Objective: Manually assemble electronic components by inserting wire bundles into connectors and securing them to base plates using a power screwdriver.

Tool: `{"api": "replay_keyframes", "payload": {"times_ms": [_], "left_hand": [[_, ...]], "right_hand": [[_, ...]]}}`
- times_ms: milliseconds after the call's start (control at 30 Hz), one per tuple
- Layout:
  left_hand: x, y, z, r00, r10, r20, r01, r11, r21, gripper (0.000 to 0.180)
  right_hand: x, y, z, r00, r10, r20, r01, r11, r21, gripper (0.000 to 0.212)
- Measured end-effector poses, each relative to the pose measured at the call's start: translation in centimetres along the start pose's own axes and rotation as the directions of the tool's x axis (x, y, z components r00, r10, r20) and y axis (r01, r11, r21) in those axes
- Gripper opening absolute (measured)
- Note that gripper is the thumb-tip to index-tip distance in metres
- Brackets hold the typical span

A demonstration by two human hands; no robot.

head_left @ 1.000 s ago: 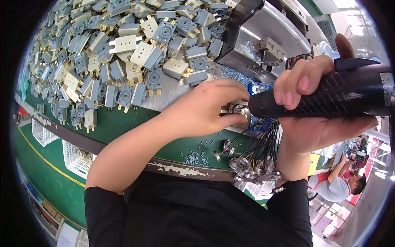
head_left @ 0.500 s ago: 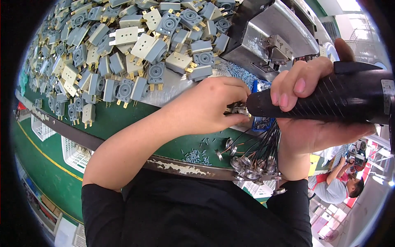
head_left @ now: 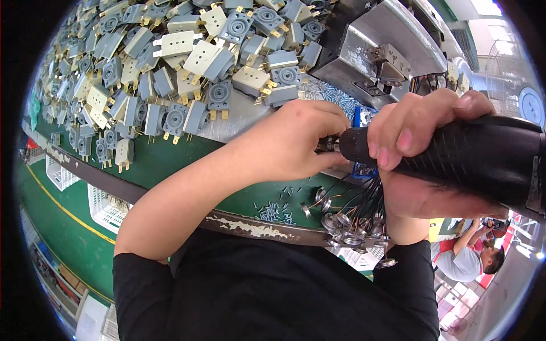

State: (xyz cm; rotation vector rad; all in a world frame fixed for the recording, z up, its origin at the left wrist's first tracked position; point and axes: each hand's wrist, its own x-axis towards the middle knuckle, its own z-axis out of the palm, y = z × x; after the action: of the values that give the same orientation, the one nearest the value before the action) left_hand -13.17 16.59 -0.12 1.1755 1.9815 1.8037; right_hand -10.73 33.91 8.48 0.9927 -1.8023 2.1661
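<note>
My right hand [head_left: 421,136] is wrapped round a thick black power screwdriver [head_left: 478,156], held nearly level with its nose to the left. That nose meets the fingers of my left hand [head_left: 307,139], which are closed round a small metallic piece [head_left: 327,144]. Fingers and tool nose cover most of this piece, so its kind cannot be told. Below the tool, a bunch of round metal discs on black wires [head_left: 348,224] hangs at the bench edge. Loose screws [head_left: 274,213] lie left of them.
A large heap of grey and cream electrical blocks with brass tabs [head_left: 219,96] covers the far left bench. Behind my hands are many screws [head_left: 335,96], a blue bin [head_left: 358,118] and a metal machine housing [head_left: 381,51]. White crates [head_left: 105,210] sit below; another person [head_left: 463,258] works at right.
The back end of the screwdriver has swung down and toward me, and my right fingers have shifted with it. My left hand stays almost in place, still closed at the tool's nose.
</note>
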Motion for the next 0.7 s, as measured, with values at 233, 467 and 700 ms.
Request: {"api": "replay_keyframes", "payload": {"times_ms": [233, 467, 700], "left_hand": [[-0.1, 0.1, 0.0, 1.0, -0.004, -0.001, 0.004, 1.0, 0.011, 0.028], [0.2, 0.0, -0.2, 0.999, 0.019, 0.033, -0.02, 0.999, 0.044, 0.028], [0.0, 0.2, 0.1, 0.981, 0.188, -0.054, -0.177, 0.971, 0.161, 0.035]], "right_hand": [[0.0, 0.1, -0.1, 1.0, 0.001, 0.009, -0.001, 1.0, -0.019, 0.102], [2.0, -1.7, -0.6, 0.999, 0.003, -0.046, 0.0, 0.998, 0.064, 0.112], [2.8, -2.6, -3.7, 0.928, 0.111, -0.355, -0.122, 0.992, -0.008, 0.104]]}}
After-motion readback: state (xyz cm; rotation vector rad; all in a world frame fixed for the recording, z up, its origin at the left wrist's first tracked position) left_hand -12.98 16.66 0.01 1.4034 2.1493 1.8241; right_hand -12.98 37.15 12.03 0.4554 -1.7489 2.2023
